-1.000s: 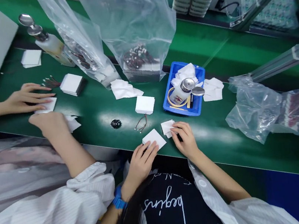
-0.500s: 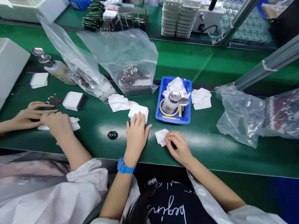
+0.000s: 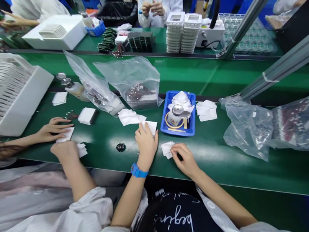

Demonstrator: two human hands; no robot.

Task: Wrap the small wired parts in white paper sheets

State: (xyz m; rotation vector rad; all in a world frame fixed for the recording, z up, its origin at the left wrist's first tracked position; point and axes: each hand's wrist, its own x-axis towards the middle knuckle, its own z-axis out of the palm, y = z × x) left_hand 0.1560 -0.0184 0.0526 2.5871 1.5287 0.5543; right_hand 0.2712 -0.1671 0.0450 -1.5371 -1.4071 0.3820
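My left hand (image 3: 147, 143) lies over a small stack of white square sheets (image 3: 151, 126), its fingers stretched across them and the thumb at their right edge. To its right, my right hand (image 3: 185, 158) pinches the edge of a folded white wipe (image 3: 167, 149) between thumb and fingertips, against the green bench. Left of my left hand sits a small shiny black coil-like item (image 3: 120, 147). Crumpled white wipes (image 3: 129, 116) lie just beyond my left hand. Behind my hands, a blue tray (image 3: 164, 128) holds a metal-capped bottle (image 3: 175, 115), a yellow ring and crumpled wipes.
At left, a co-worker's hands (image 3: 54, 129) handle white sheets near a white stack (image 3: 87, 116). Clear bags (image 3: 140, 77) stand at the back; more plastic bags (image 3: 249, 129) lie right. A white foam box (image 3: 34, 85) and a slanting metal post (image 3: 282, 60) flank the bench.
The view has tilted up, showing more of the far bench. My left hand has shifted slightly on the white sheets. My right hand keeps its pinch. The co-worker's hands have moved apart a little.
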